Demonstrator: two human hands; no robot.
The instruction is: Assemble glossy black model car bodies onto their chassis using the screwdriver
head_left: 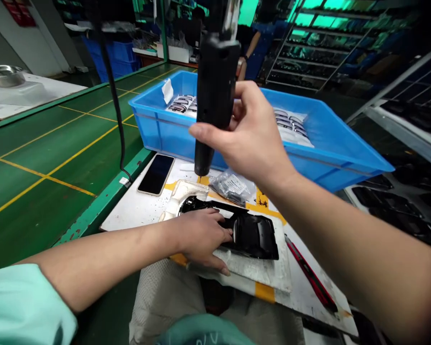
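My right hand [251, 129] is closed around a black electric screwdriver [216, 86], held upright with its tip pointing down. The tip hangs above the far side of a white foam block [269, 273]. On that block lies a glossy black plastic part [256, 235], with a broad panel at its right end. Resting on the part's left and middle is my left hand [204, 237], palm down with fingers stretched out. It covers some of the part beneath. A clear plastic bag [233, 187] of small pieces, contents unclear, lies just behind the block.
A blue bin [158, 129] with several glossy curved parts in it stands behind the work board. A smartphone [156, 173] lies left, a red utility knife [311, 273] right. A black cable [113, 96] hangs at left beside the green conveyor [32, 148]. Another person's arm [252, 45] shows behind.
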